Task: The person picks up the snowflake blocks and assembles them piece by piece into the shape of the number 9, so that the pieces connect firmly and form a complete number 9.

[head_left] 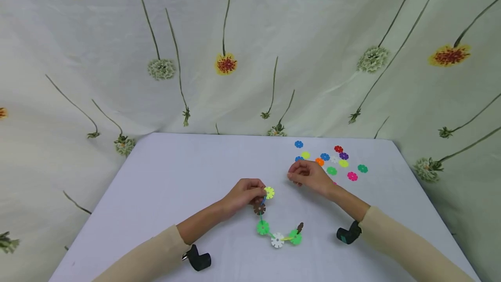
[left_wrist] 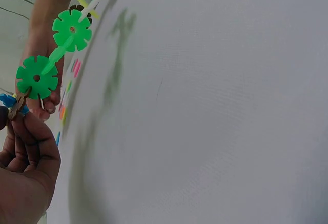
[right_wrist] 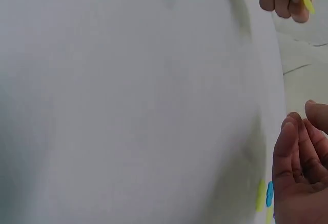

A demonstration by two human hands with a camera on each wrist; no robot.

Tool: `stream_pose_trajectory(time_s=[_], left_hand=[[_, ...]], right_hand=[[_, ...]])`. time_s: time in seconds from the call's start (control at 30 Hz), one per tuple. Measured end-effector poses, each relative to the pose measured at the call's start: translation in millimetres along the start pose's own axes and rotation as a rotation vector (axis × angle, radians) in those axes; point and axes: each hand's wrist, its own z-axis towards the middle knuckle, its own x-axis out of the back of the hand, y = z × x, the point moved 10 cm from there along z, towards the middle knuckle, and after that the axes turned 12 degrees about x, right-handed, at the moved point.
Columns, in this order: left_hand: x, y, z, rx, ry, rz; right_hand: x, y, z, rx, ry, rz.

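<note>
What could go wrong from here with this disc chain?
1. The left hand grips the disc chain near its yellow disc, with the rest extending out unsupported; a slotted joint might work loose.
2. The loose discs lie clustered close beside the right hand, so reaching in could scatter some or catch the wrong one.
3. The end brown disc juts out from the chain's far end; a bump might dislodge it.

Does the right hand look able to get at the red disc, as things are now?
Probably yes: the right hand looks empty and is near the red disc, whose top shows uncovered. Only other discs seem to lie between them.
</note>
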Motion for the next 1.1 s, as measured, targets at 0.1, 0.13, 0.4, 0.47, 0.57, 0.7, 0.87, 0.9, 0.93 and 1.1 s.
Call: stream_pose_trajectory(time_s=[0.1,0.13,0.4,0.47,0.57,0.7,0.87,0.9,0.93,1.1], left_hand=[[2.7,-1.6,-0.3,0.005,0.006,0.002],[3.2,-2.0,-0.5,0.006,0.005,0.001],[3.0,-3.0,-4.6,0.009,-0.003,-0.006],[3.1,-3.6,-5.7,0.009,-0.004,-0.009],[3.2,-3.9,-6.6,0.009,-0.004,-0.011],[3.8,-3.4,-7.0,0.008,0.003,-0.010],[3.2,-2.1,-7.8,0.010,0.000,-0.012],[3.0,-1.6,-8.0,0.009,-0.002,-0.012],[3.0,-1.5,-8.1,0.010,-0.003,-0.012],[4.3,-0.5,-9.1,0.008,-0.002,-0.014]], right_hand=[[15.1,8.8,4.8,-0.002,0.049,-0.113],[19.9,11.3,6.5,-0.003,0.065,-0.152],[46.3,20.2,16.1,-0.019,0.131,-0.351],[50.6,24.5,18.5,-0.041,0.141,-0.383],[54.4,31.4,22.4,-0.068,0.142,-0.412],[54.4,38.9,29.7,-0.085,0.124,-0.444],[54.4,41.8,37.2,-0.099,0.110,-0.498],[54.6,41.9,38.2,-0.103,0.109,-0.504],[54.7,41.8,39.1,-0.109,0.107,-0.510],[52.2,40.0,43.7,-0.129,0.092,-0.510]])
